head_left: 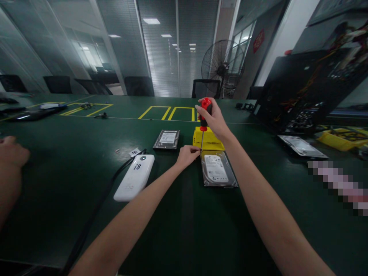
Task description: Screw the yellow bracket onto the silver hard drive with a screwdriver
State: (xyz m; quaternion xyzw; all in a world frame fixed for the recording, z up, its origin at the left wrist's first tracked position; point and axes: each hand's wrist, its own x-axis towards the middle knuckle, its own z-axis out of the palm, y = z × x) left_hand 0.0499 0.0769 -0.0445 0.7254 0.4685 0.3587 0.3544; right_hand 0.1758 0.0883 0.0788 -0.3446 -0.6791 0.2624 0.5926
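My right hand is wrapped round the red and black handle of a screwdriver, held upright. Its tip points down at the far left corner of a hard drive lying label up on the table. Beside that corner my left hand is closed in a pinch at the screwdriver's tip; what its fingers hold is too small to make out. Just behind the drive stands a yellow box, partly covered by my right hand and the screwdriver. A second hard drive lies flat to the left.
A white power bank with a black cable lies left of my left forearm. Another person's hand is at the far left. To the right are a black computer case, another hard drive and a yellow tray.
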